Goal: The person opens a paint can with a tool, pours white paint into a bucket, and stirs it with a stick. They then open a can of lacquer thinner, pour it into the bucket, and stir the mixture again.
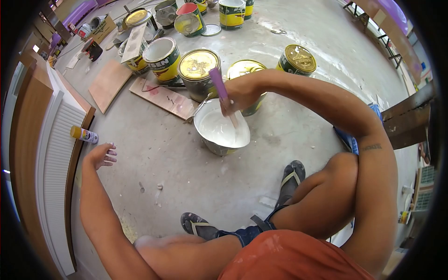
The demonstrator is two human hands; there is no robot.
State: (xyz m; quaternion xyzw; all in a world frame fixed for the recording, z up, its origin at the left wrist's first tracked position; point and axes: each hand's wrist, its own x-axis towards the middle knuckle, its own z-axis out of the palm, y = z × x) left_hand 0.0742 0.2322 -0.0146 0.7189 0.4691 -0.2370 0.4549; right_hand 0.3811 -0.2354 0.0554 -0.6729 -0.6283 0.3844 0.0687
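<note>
My right hand (pixel 241 94) is closed round a flat stirring stick (pixel 217 80) with a purple upper end. Its lower end dips into white paint (pixel 215 125) in a metal paint can (pixel 219 149) whose rim is bent out of round. My left hand (pixel 101 156) hangs over the floor at the left, fingers spread and holding nothing, with whitish marks on the fingertips. Nearest to it lies a spray can (pixel 84 134) with a yellow cap. Just behind the paint can stand a lidded can (pixel 199 65) and another yellow-topped can (pixel 245 68), partly hidden by my right hand and forearm.
Several more paint cans (pixel 162 53) crowd the far side, with one lidded can (pixel 297 59) apart at the right. Wooden boards (pixel 161 99) lie on the concrete floor (pixel 154 154). A ribbed white panel (pixel 45 154) stands along the left, a wooden beam (pixel 410 119) at the right.
</note>
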